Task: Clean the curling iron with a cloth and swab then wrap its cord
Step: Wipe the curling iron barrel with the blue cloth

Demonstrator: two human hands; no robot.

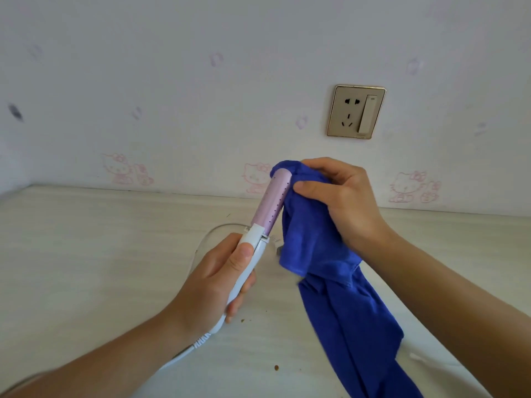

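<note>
**Q:** What holds the work, at left?

**A:** My left hand (221, 280), curled round the white handle of the curling iron (270, 205), thumb laid along the top near the hinge. The iron is off the table, tilted up and away from me, with its pink barrel pointing at the wall. The cord (184, 353) leaves the base of the handle and runs down-left past my wrist. A pale loop on the table behind my hand is probably more of it.

**Q:** And at right?

**A:** The blue cloth (330, 282), bunched over the barrel's tip and right side, with the rest hanging down to the table. My right hand (342, 196) pinches it against the barrel, thumb on the near side, fingers over the top.

**Q:** How is the wipe best done?

**A:** As I judge it, hold the handle firm so the barrel cannot swing, and draw the cloth from tip to hinge in one pass. Then turn the iron a little and repeat, so the dotted side is covered too. The hanging tail could snag the cord and is better gathered up. Swabbing and wrapping are not yet done, and I see no swab.

**Q:** The surroundings?

**A:** A pale wood-grain table (86, 254), with a few brown crumbs (276, 367) near the front. Behind it is a white wall (201, 110). It has a dark smudge (15, 112) far left, pink cartoon-cat stickers (126, 169) along the bottom, and a gold-framed socket (356, 112) with a switch at upper right.
</note>
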